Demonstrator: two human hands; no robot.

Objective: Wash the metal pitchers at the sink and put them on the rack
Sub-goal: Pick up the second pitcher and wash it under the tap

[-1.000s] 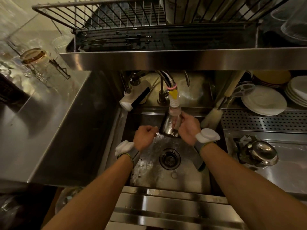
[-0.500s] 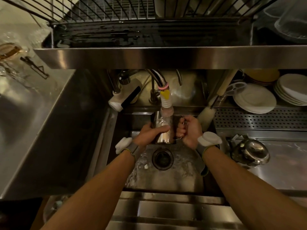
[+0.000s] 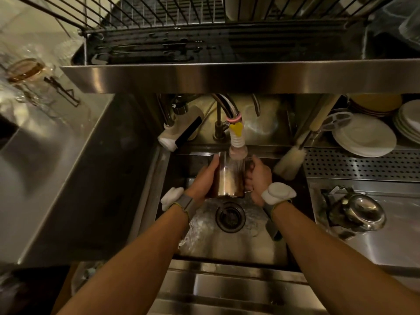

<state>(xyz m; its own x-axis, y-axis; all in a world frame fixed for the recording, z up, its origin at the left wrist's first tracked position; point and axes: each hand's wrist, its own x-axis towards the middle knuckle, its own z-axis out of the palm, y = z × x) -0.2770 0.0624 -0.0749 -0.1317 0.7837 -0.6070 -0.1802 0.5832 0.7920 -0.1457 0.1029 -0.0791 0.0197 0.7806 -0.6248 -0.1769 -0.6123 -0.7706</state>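
Just beyond the drain [image 3: 230, 216] of the sink [image 3: 238, 248], the metal pitcher [image 3: 228, 178] was held above the basin. The left hand [image 3: 204, 180] wrapped round its body, and the right hand [image 3: 259, 178] curled round its handle. Farther past the drain, the faucet nozzle [image 3: 237, 144] sprayed water on it. Farthest beyond the drain stood the rack [image 3: 159, 19].

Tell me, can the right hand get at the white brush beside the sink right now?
Probably, once freed: the right hand grips the handle of the pitcher under the tap, but the brush leans just beside it with nothing between.
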